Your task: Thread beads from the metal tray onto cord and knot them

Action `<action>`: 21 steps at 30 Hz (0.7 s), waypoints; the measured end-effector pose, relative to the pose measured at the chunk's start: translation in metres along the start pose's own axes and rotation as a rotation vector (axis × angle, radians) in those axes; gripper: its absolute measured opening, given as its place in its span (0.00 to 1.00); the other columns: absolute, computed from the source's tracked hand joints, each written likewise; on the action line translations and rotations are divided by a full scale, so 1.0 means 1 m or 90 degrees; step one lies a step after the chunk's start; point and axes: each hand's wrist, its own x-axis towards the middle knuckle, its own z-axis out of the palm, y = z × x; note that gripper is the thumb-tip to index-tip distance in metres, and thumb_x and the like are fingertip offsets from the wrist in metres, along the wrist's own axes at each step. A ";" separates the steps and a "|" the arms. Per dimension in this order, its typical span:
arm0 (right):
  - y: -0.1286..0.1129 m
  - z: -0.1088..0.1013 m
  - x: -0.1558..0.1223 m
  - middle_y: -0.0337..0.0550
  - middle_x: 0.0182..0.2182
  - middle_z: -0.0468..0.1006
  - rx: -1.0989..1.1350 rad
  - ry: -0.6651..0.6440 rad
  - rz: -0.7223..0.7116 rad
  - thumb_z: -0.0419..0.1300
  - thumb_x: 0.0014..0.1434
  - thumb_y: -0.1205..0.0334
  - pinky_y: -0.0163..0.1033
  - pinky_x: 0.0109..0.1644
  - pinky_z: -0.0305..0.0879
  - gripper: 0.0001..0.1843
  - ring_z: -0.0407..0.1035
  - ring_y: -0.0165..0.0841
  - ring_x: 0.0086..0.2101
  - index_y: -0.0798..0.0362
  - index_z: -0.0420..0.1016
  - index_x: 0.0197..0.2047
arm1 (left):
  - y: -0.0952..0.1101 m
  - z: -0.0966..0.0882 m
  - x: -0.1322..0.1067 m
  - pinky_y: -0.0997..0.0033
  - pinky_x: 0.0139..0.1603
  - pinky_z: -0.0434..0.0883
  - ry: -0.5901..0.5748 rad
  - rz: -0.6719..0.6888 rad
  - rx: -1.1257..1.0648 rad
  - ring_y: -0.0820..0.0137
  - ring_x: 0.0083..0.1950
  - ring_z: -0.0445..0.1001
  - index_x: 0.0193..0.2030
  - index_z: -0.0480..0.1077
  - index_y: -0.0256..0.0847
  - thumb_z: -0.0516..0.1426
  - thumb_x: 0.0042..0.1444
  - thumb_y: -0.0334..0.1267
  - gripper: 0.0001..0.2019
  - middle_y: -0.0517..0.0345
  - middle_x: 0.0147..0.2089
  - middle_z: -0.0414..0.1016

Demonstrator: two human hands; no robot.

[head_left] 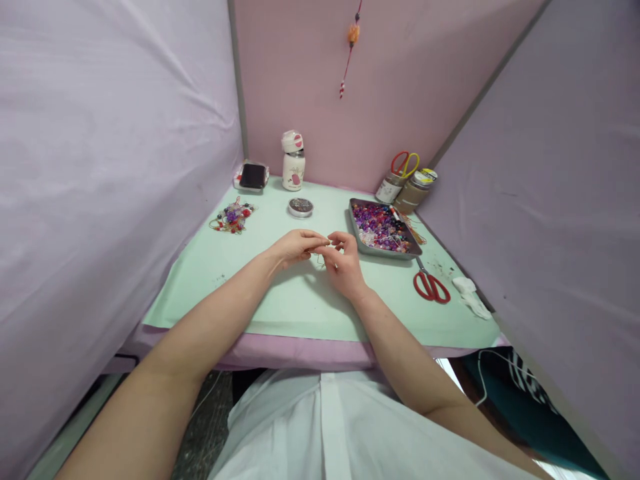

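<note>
My left hand (299,246) and my right hand (343,262) meet above the middle of the green-covered table (300,307). The fingers of both are pinched close together on a thin cord (320,260), a short bit of which hangs just below the fingertips. Whatever else sits between the fingers is too small to make out. Right of my right hand is a grey tray (384,253) filled with purple, red and clear beads (379,225). A pair of red-handled scissors (431,287) lies in front of the tray.
Strung beads (233,216) lie in a pile at left. Behind are a dark-topped box (252,176), a white bottle (293,170) and a round tin (301,208). Two jars (415,191) stand at back right. A white crumpled cloth (471,297) lies right. A beaded string (346,65) hangs from the back wall.
</note>
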 end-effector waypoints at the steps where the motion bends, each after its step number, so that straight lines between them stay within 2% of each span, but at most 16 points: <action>1: 0.001 0.001 0.000 0.45 0.48 0.63 -0.013 -0.006 -0.004 0.51 0.58 0.70 0.47 0.48 0.63 0.18 0.60 0.38 0.46 0.41 0.77 0.42 | 0.000 0.000 0.000 0.74 0.23 0.52 -0.001 -0.007 0.001 0.80 0.23 0.57 0.31 0.77 0.38 0.66 0.41 0.43 0.12 0.61 0.23 0.67; 3: 0.002 0.002 -0.001 0.44 0.49 0.63 -0.039 -0.002 -0.014 0.53 0.58 0.70 0.47 0.48 0.63 0.18 0.58 0.39 0.47 0.39 0.77 0.41 | -0.001 0.001 0.000 0.73 0.23 0.51 -0.006 -0.021 -0.001 0.80 0.22 0.56 0.32 0.77 0.38 0.66 0.41 0.42 0.12 0.62 0.23 0.67; 7: 0.002 0.003 0.000 0.44 0.47 0.66 -0.086 0.026 -0.028 0.56 0.59 0.65 0.46 0.47 0.64 0.10 0.58 0.39 0.46 0.42 0.78 0.36 | -0.003 0.001 0.001 0.73 0.22 0.50 -0.014 -0.034 -0.027 0.80 0.21 0.56 0.29 0.76 0.38 0.66 0.40 0.41 0.11 0.62 0.21 0.66; 11: -0.006 0.002 0.001 0.45 0.44 0.68 -0.062 0.007 -0.041 0.57 0.59 0.63 0.45 0.47 0.64 0.08 0.59 0.39 0.46 0.44 0.77 0.33 | -0.004 0.000 0.002 0.73 0.23 0.52 -0.022 -0.024 -0.062 0.80 0.22 0.58 0.27 0.75 0.37 0.66 0.39 0.40 0.11 0.62 0.22 0.66; 21: -0.025 0.005 -0.004 0.42 0.35 0.72 0.039 -0.073 -0.096 0.57 0.61 0.60 0.44 0.43 0.63 0.06 0.63 0.35 0.37 0.45 0.75 0.34 | -0.009 -0.007 0.011 0.74 0.21 0.51 0.062 0.004 -0.110 0.80 0.24 0.59 0.29 0.73 0.37 0.67 0.37 0.39 0.13 0.57 0.30 0.72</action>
